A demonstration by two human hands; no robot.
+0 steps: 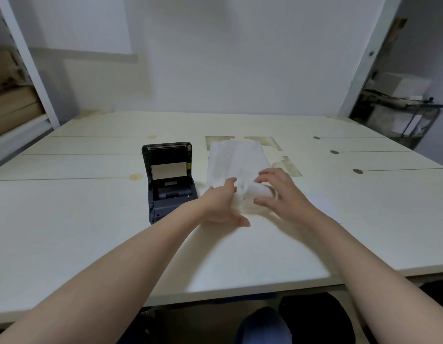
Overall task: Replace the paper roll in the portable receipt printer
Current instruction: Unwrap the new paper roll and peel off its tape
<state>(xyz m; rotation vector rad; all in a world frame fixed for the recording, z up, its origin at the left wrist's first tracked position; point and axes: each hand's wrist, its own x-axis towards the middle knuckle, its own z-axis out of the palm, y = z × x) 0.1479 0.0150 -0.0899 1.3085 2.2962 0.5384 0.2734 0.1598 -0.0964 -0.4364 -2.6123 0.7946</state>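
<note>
The dark grey receipt printer (pixel 169 184) stands on the table with its lid tipped up and open, and its paper bay shows no roll. To its right a wide strip of white paper (pixel 234 162) trails away from me. A white paper roll (pixel 259 191), blurred by motion, sits at the strip's near end. My right hand (pixel 280 194) curls around the roll with fingers on top and thumb below. My left hand (pixel 220 204) is spread beside the roll's left end, fingers near the paper; whether it touches is unclear.
The white table (pixel 91 219) has slots and brown stains at the back. A flat white sheet (pixel 322 204) lies under my right wrist. Shelves with cardboard stand at the left (pixel 14 103), a cluttered rack at the right (pixel 399 108). The table's front edge is close to me.
</note>
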